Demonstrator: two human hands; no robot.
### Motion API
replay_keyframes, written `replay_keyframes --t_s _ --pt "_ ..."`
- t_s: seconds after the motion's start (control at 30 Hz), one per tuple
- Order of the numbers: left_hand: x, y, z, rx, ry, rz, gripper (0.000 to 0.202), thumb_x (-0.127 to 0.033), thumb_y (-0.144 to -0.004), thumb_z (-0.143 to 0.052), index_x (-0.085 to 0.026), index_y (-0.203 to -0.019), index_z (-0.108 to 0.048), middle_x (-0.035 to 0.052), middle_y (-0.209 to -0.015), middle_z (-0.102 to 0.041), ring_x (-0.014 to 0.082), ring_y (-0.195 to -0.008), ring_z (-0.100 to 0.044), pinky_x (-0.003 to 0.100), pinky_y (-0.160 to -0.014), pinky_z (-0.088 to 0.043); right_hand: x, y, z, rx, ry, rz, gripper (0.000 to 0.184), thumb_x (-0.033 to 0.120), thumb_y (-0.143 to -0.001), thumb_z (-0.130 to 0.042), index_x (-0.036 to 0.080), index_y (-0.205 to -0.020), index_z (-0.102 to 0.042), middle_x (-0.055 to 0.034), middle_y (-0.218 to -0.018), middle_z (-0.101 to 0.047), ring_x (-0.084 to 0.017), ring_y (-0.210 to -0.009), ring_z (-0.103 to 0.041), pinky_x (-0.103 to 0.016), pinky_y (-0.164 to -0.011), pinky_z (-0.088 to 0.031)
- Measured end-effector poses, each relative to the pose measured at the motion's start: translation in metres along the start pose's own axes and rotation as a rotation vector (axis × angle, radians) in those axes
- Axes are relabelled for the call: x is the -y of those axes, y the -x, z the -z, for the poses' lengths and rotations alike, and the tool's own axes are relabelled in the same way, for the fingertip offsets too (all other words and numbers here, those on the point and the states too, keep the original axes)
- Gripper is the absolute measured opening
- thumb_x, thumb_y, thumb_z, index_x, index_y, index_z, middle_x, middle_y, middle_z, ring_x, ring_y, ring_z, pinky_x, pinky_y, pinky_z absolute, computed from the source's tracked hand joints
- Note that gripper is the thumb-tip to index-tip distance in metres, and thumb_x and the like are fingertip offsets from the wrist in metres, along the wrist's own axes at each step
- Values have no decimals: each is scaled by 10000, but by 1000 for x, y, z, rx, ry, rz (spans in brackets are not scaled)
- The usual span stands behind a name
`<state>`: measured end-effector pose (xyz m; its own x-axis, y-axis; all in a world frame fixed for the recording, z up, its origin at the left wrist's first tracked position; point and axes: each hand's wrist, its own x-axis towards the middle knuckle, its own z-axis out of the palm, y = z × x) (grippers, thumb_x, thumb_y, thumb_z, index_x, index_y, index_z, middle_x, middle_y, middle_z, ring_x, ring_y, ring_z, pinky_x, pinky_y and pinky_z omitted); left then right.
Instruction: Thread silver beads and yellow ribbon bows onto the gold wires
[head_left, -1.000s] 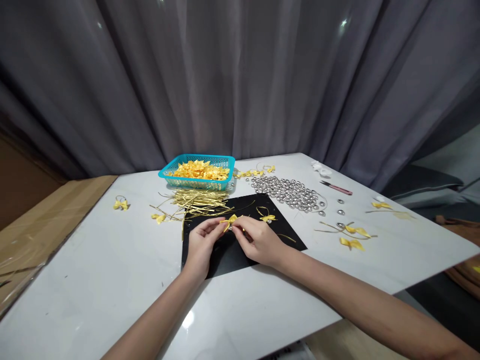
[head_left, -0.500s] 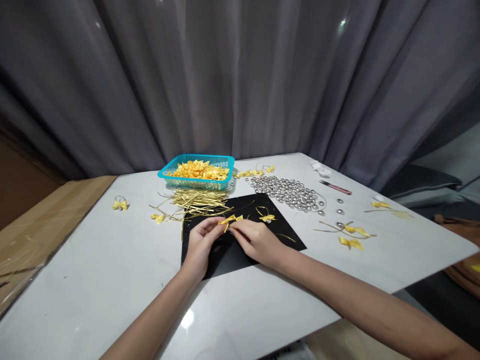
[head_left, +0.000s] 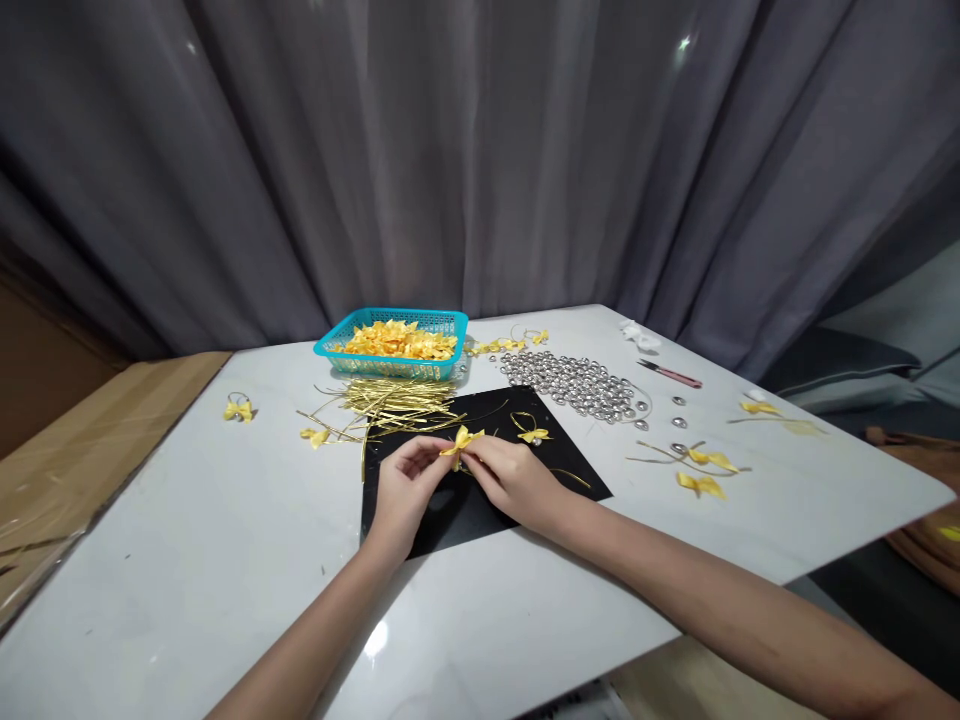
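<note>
Indoor scene, mod. bright at ctr., dim toward upper corners; light apparently from above, w/ round white glare spot (head_left: 376, 638) on the glossy white table (head_left: 225, 545) beside the left forearm (head_left: 307, 630) and soft shadow along that arm; gray curtain (head_left: 420, 150) mostly in shade, w/ small star-like glint (head_left: 682, 44) at upper rt.; silver domed beads (head_left: 574, 385) and gold twist ties (head_left: 397, 400) give bright highlights; black mat (head_left: 457, 515) dark; yellow ribbon bow (head_left: 463, 440) legible, finest detail unresolved; wide-angle distortion stretches right forearm (head_left: 697, 580) and cardboard (head_left: 142, 400) toward edges.
</note>
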<state>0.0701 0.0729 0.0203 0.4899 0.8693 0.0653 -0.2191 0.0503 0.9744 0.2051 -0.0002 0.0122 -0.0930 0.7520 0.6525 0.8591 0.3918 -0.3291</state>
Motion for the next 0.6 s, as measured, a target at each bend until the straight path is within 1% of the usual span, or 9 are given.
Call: replay_keyframes --t_s 0.27,0.4,0.5,0.57,0.6 --pt "4 1 1 13 -83 -80 139 -214 -575 -755 -149 -659 -664 20 -721 -678 112 -708 -614 194 -681 -491 1 -2 0 -60 -15 34 136 102 -881 -431 111 -818 -552 -73 -735 -605 -144 -655 -571 -248 -588 -467" --pt "4 3 -1 17 -109 -167 107 -200 -615 -733 -144 -650 -649 30 -734 -677 117 -719 -625 200 -685 -505 2 -2 1 -57 -23 40 131 102 -882 -427 114 -829 -545 -72 -733 -596 -142 -653 -564 -248 -585 -462" --pt "3 8 -1 17 -179 -324 55 -183 -688 -687 -149 -685 -643 33 -758 -670 124 -748 -633 221 -709 -521 3 -3 3 -71 -15 54 147 109 -895 -416 120 -812 -536 -67 -720 -588 -139 -644 -551 -245 -577 -455" --pt "1 12 -1 12 -299 -486 15 -152 -729 -656 -155 -717 -647 36 -779 -665 126 -765 -631 227 -705 -524 5 -3 4 -95 -31 77 137 107 -897 -417 120 -826 -533 -64 -722 -585 -133 -645 -545 -237 -578 -451" --pt "1 14 -1 5 -365 -575 27 -132 -739 -646 -157 -733 -650 37 -787 -663 125 -767 -629 228 -697 -523 6 -4 5 -108 -46 89 131 104 -897 -419 120 -833 -532 -61 -720 -581 -128 -641 -539 -231 -574 -448"
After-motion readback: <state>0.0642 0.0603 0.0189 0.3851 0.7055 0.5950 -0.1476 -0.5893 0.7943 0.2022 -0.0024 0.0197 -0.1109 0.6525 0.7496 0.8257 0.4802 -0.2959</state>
